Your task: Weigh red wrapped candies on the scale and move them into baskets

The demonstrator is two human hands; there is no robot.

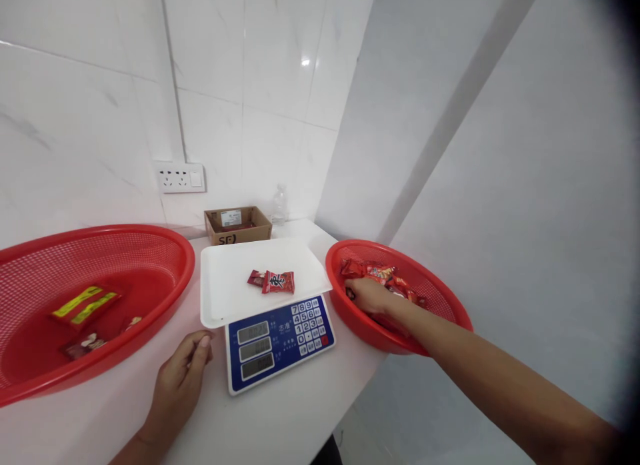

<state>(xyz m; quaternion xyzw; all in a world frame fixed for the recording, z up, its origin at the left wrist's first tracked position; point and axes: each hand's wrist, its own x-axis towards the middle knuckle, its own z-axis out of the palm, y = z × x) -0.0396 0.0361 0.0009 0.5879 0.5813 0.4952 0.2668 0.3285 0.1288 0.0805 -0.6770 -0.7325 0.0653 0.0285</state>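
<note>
- On my feed, nearest is the L hand (183,372), just L of the scale (283,342): fingers curled in narrow, thumb up against forefinger. Can't tell if it touches the tray corner.
- Scale sits on the white table (260,425), keypad & 3 displays facing me; digits too dim to read for sure.
- R hand (367,296) is down in the R basket (443,305), R of scale, among red pkts (380,272). Fingertips partly hidden, so I can't tell if they grip one.
- L basket (165,312), L of scale: holds a yellow-striped pkt (86,305) + smaller pkts (90,343).
- White tray (225,288) tops the scale w/ 2 small red pkts (279,282), overlapping.
- Behind scale: cardboard box (240,237), then clear bottle (280,205) to its R.
- Farthest, beyond scale: socket panel (180,177) on tiled wall (270,65).
</note>
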